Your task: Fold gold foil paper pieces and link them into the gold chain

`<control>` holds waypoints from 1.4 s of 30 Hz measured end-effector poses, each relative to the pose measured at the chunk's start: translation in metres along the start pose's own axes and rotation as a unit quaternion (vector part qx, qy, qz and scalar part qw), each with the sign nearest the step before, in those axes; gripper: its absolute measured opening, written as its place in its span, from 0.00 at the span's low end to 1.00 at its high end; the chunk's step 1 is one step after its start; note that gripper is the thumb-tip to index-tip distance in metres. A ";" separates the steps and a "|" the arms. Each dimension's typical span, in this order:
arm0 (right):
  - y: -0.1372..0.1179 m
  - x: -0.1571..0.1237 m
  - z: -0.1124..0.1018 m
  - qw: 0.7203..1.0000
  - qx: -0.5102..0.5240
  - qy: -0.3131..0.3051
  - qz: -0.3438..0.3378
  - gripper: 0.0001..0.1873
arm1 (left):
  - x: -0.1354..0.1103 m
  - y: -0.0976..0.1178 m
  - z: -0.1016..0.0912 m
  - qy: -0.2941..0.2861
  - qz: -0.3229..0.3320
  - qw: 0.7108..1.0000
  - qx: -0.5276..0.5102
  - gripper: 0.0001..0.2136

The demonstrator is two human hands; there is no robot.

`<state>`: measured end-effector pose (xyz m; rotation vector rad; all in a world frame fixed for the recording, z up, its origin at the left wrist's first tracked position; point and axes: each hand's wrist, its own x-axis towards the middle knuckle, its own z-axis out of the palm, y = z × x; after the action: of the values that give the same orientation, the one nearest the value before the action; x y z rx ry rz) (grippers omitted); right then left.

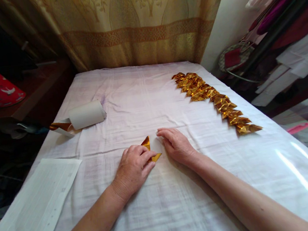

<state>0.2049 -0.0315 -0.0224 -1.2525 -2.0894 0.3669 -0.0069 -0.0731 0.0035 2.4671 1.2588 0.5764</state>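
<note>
My left hand [135, 168] lies on the white cloth [150, 92], fingers curled over a small folded piece of gold paper [147, 144], pinning it down; gold corners stick out above and to the right of the fingers. My right hand [175, 144] rests just to the right of it, fingers bent and together, fingertips close to the paper but apart from it. A long row of several folded gold pieces [217, 101] runs diagonally along the right side of the cloth.
A white roll with gold foil showing at its end [83, 116] lies at the left. A white lined sheet [33, 208] sits at the near left edge. A patterned curtain [138, 19] hangs behind; stacked fabrics [289, 22] crowd the right.
</note>
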 end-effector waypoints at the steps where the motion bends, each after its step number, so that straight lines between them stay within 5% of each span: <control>1: 0.000 0.004 -0.002 1.000 -0.005 -0.016 0.012 0.18 | 0.000 0.000 -0.001 -0.005 0.001 1.000 0.003 0.09; 9: -0.013 0.035 -0.018 0.979 -0.029 -0.167 0.111 0.19 | 0.001 -0.010 -0.016 -0.010 0.042 0.999 0.011 0.05; 15: -0.025 0.041 -0.025 0.971 -0.060 -0.184 0.139 0.23 | 0.003 -0.015 -0.022 -0.064 0.057 0.996 -0.010 0.08; 22: -0.038 0.060 -0.025 0.942 -0.097 -0.272 0.169 0.11 | 0.005 -0.016 -0.032 -0.079 0.081 0.993 -0.020 0.09; 30: -0.044 0.053 -0.023 0.940 -0.125 -0.241 0.207 0.11 | 0.006 -0.014 -0.038 -0.064 0.075 0.993 0.059 0.08; 42: -0.040 0.025 -0.019 0.959 0.038 -0.149 0.237 0.16 | -0.003 -0.003 -0.029 -0.022 0.054 0.981 0.183 0.01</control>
<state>0.1824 -0.0318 0.0233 -1.7361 -1.9669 0.8881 -0.0246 -0.0708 0.0270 2.8446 1.3204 0.3356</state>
